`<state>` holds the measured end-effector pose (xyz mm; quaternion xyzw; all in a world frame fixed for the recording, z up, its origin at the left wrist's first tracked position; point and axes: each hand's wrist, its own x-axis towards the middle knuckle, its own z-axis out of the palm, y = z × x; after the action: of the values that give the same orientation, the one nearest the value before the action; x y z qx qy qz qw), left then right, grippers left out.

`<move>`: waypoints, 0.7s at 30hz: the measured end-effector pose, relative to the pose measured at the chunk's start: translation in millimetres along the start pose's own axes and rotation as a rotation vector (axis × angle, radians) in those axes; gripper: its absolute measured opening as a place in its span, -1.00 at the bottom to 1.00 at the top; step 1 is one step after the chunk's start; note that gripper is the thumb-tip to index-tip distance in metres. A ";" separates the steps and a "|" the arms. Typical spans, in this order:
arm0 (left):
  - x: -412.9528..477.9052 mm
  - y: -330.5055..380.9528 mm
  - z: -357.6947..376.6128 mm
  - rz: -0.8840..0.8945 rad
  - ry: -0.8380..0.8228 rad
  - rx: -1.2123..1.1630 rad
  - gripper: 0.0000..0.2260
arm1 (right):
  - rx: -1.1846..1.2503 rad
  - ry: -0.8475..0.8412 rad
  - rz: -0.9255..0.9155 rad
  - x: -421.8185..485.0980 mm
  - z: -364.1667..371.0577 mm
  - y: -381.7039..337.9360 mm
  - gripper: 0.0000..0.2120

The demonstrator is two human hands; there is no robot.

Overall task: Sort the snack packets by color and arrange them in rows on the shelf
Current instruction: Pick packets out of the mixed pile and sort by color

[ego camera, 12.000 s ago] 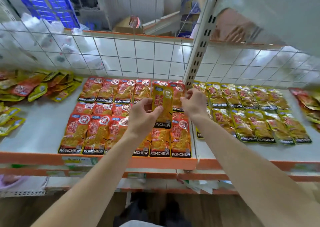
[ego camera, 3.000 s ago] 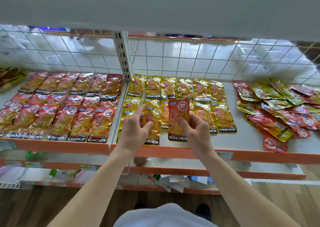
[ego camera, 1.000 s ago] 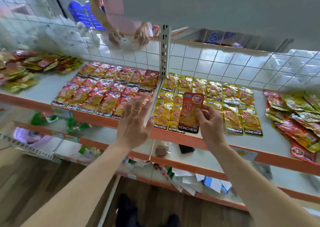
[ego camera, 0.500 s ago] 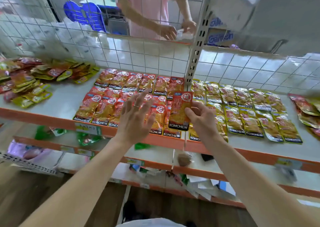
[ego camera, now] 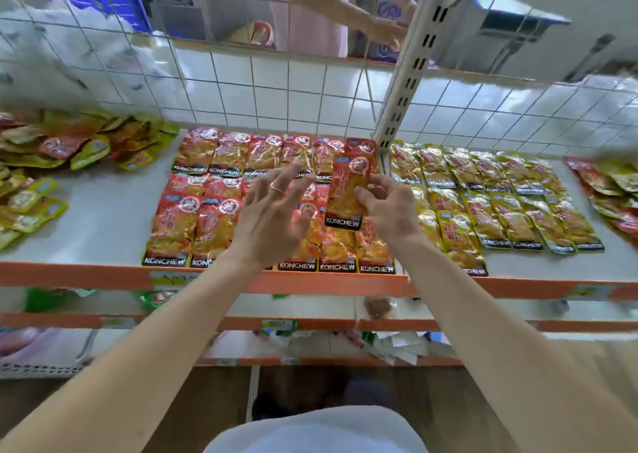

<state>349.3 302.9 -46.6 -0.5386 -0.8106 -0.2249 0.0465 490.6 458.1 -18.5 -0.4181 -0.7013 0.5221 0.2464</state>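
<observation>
My right hand [ego camera: 388, 211] pinches a red KONCHEW packet [ego camera: 348, 193] by its right edge and holds it upright above the red rows [ego camera: 210, 217]. Those red packets lie flat in rows on the left half of the white shelf [ego camera: 103, 217]. My left hand [ego camera: 272, 214] hovers beside the held packet with fingers spread and holds nothing; it wears a ring. Rows of yellow packets [ego camera: 490, 197] fill the shelf right of the upright post [ego camera: 400, 83].
Unsorted red and yellow packets lie in a pile at the far left [ego camera: 69, 145] and another at the far right [ego camera: 611, 193]. A wire grid backs the shelf. Behind it another person's arm [ego camera: 345, 7] reaches across. Lower shelves hold papers and wrappers.
The view has swung left from the yellow section to the red one. My right hand has carried the red packet over the red rows. My left hand stays spread beside it.
</observation>
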 end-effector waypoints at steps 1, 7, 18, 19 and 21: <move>3.7 -0.6 2.1 0.001 -0.012 -0.006 -0.46 | -0.033 0.012 -0.008 4.3 1.5 -1.2 -0.61; 26.7 1.7 5.8 -0.002 -0.013 -0.061 -0.45 | -0.225 -0.001 -0.085 33.7 9.5 -11.8 -0.67; 75.4 -2.4 20.3 -0.025 -0.126 -0.015 -0.40 | -0.566 0.006 -0.251 75.6 16.8 -12.2 -0.69; 77.1 -3.1 22.6 -0.023 -0.137 -0.005 -0.43 | -0.602 0.029 -0.281 76.4 13.0 -8.3 -0.66; 78.4 -4.7 27.4 -0.010 -0.170 0.015 -0.51 | -0.676 0.039 -0.383 74.5 3.1 0.8 -0.64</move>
<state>317.1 379.6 -47.7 -0.5513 -0.8160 -0.1726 -0.0196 449.0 519.5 -27.1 -0.3471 -0.8944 0.1979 0.2012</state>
